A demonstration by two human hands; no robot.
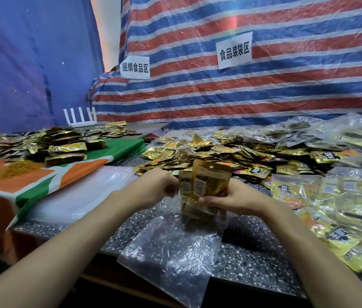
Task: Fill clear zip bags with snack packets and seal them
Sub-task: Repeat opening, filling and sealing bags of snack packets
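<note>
In the head view, the clear zip bag (171, 247) lies on the speckled tabletop (253, 252) directly in front of the person. Its closed end appears to hang over the near edge and its mouth is lifted toward the hands. The right hand (231, 201) has its grip wrapped round a bundle of gold snack packets (206, 185), fingers curled across their lower part. The packets stand upright, with their bottom ends already inside the bag's mouth and their tops clear above it. Gathering them into one squared bundle looks meant to let them slide in together rather than snag one by one. The left hand (155, 190) is at the other side of the bag's mouth with its fingers curled in a pinching grip. It seems to hold the film's edge to keep the opening wide, though the exact contact is blurred. Beyond the bag spreads a heap of loose packets (209, 150), near enough to serve as the supply. To the bag's right, filled bags (342, 207) are piled, apparently finished work kept apart from the loose stock. To the bag's left, a stack of empty bags (82, 196) lies beside a flag-patterned cloth (42, 181), handy for the left hand. I judge the filling step partway done, and the zip is not yet closed.
</note>
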